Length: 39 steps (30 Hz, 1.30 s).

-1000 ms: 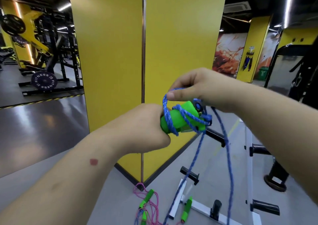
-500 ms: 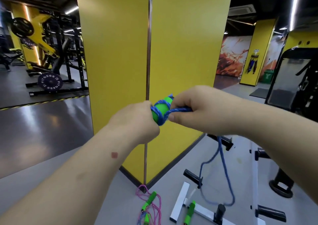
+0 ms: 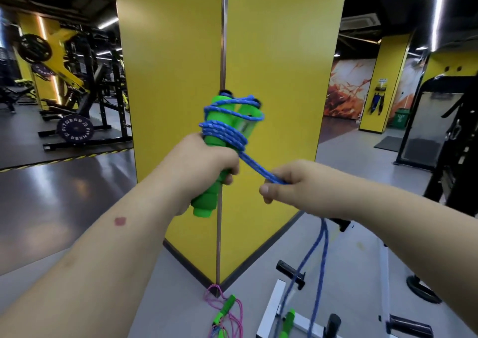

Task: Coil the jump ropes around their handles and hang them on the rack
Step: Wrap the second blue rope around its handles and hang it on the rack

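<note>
A: The right hand (image 3: 294,186) has swung down and away from the pair of green foam handles (image 3: 222,141), now tipped upright!

B: It pinches the blue braided rope (image 3: 254,165), taut from the coils. The left hand (image 3: 204,164) grips the handles mid-length.

A: Slack rope dangles toward the white metal rack (image 3: 270,309); a pink rope (image 3: 225,311) lies on the floor.

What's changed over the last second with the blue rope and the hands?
The right hand swung from above the green handles to below and right of them, pulling the blue rope taut; more turns now sit on the handles, which tipped upright. The left hand kept gripping them. The pink rope on the floor and the white rack stayed put.
</note>
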Each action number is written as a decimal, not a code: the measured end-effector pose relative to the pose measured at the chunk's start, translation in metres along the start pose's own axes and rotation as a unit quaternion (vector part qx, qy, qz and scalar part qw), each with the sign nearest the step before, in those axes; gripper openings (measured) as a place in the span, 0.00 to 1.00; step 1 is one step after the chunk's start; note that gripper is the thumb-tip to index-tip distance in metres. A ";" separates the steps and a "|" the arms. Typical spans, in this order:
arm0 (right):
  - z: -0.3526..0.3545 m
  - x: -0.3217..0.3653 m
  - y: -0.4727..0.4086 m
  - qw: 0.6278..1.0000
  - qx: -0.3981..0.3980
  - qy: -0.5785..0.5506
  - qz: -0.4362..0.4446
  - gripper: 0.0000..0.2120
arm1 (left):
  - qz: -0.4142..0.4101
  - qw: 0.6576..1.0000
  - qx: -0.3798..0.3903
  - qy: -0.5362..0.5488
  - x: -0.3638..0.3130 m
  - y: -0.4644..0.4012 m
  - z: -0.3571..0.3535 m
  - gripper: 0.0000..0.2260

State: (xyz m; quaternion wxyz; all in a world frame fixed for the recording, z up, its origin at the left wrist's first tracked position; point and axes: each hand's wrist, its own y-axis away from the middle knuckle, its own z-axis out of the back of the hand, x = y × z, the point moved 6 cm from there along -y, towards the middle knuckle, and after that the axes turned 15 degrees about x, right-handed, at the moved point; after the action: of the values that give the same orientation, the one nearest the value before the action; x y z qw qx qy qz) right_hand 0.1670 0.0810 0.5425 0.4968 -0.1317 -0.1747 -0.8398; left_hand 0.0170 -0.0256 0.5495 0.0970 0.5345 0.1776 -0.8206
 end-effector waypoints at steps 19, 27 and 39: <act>0.028 -0.002 -0.008 0.967 -0.022 -0.230 0.110 0.09 | -0.004 0.945 0.214 -0.246 -0.012 0.012 -0.037 0.10; -0.009 -0.005 0.001 0.984 0.036 -0.168 0.043 0.18 | 0.014 0.999 0.042 0.028 0.009 -0.001 -0.006 0.19; 0.048 0.034 0.021 0.986 -0.052 -0.053 0.151 0.12 | 0.021 0.896 0.183 -0.405 -0.009 0.015 -0.046 0.10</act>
State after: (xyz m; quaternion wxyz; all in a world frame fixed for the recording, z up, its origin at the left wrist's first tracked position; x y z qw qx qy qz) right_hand 0.1720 0.0648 0.6032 0.6004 -0.2264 -0.1350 -0.7550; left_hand 0.0651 -0.0217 0.5384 0.0779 0.1682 -0.0414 -0.9818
